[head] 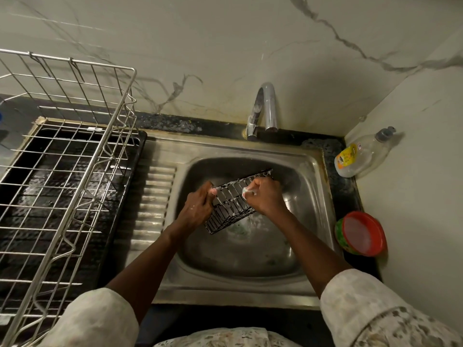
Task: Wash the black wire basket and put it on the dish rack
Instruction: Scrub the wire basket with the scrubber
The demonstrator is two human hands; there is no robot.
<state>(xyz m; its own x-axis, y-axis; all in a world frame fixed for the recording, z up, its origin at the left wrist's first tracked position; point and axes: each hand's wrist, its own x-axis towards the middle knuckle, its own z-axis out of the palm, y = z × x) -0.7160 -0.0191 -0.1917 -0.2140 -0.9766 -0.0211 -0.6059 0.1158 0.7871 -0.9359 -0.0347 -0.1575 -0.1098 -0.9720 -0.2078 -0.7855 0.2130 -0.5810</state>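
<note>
A black wire basket (231, 205) is held tilted over the steel sink (313, 166), streaked with white suds. My left hand (198, 207) grips its left end with curled fingers. My right hand (265, 196) holds a small soapy scrubber (246, 192) pressed against the basket's upper side. The metal dish rack (75, 156) stands on a black tray at the left, with nothing in it.
The tap (263, 108) arches over the sink's back rim; no water shows. A nearly empty dish soap bottle (360, 156) leans in the right corner. A red-rimmed round tub (362, 234) sits on the right counter. Tiled walls close the back and right.
</note>
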